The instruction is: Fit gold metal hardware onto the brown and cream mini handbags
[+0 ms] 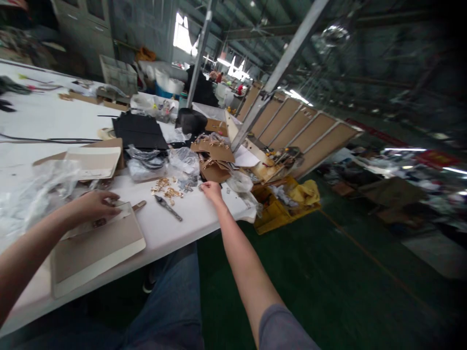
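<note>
My left hand (95,208) is over a beige panel with a pale border (100,253) at the table's front edge, its fingers curled on the panel's raised flap. A short brown strap (139,205) sticks out past the flap, and a small metal fitting (98,222) shows below the hand. My right hand (212,191) is at the table's right end, fingertips pinched beside small silver metal pieces (187,184). Whatever is in the pinch is too small to make out. Between the hands lie a pile of gold-coloured metal fittings (168,188) and a dark pen-like tool (168,209).
Clear plastic bags (40,194) crowd the left. Behind are a stack of black sheets (140,131), a beige panel stack (95,162) and brown pieces with gold fittings (215,148). A metal post (251,116) rises there. A yellow crate (272,214) stands right of the table.
</note>
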`<state>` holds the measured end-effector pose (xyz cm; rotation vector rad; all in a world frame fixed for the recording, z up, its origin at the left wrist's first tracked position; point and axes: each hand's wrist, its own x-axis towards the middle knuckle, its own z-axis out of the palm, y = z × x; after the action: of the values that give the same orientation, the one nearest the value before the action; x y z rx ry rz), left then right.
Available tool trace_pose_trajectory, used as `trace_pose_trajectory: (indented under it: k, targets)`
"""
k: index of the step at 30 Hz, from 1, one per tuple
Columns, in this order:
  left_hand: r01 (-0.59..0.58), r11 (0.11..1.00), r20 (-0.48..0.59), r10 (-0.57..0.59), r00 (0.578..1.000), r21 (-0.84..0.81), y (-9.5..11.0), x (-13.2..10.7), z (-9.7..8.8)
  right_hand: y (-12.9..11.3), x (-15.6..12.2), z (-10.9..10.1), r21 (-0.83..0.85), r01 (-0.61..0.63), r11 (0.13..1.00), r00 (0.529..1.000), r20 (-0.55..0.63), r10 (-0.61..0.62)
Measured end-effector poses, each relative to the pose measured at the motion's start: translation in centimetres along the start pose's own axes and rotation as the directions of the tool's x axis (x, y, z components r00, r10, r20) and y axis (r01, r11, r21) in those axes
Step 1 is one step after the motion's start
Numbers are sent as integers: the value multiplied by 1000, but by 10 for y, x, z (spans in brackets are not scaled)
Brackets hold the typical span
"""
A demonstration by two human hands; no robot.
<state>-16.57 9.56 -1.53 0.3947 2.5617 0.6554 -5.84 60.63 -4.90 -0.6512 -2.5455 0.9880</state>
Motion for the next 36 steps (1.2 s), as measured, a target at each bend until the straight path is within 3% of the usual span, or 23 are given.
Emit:
trace_pose_trajectory:
  k: [5,10,15,18,21,23,26,29,32,34,36]
  targets:
    - [-29,993,18,31,999,-114,18,-26,-13,-7,-14,-2,104,58,993,994,-99,-48]
    - [-13,997,23,14,1000,-73,16,-28,-16,-39,-40,19,207,164,965,978,-162,-132]
    - [12,999,48,-11,999,-31,26,-29,-10,-86,-72,48,315,274,909,961,-71,-265]
    - [20,999,36,-19,999,-26,31,-29,-7,-104,-80,53,333,243,911,970,-79,-229]
    - [36,998,40,-34,999,-42,33,-26,-6,-116,-89,56,445,222,868,967,18,-256]
    - [48,997,62,-45,997,-59,34,-24,-7,-126,-102,62,495,271,826,923,109,-368]
    - [55,996,75,-50,996,-67,37,-25,-9,-147,-126,77,521,407,751,808,178,-561]
    - [51,994,84,-43,996,-97,40,-31,-11,-171,-144,91,500,574,648,641,217,-736]
    - [20,990,83,-8,996,-141,43,-39,-11,-189,-150,102,425,714,556,472,294,-831]
    - [12,989,83,1,997,-151,44,-43,-11,-195,-149,107,368,768,525,419,332,-845]
    - [21,987,94,-6,996,-158,45,-44,-11,-197,-147,110,345,783,518,408,344,-846]
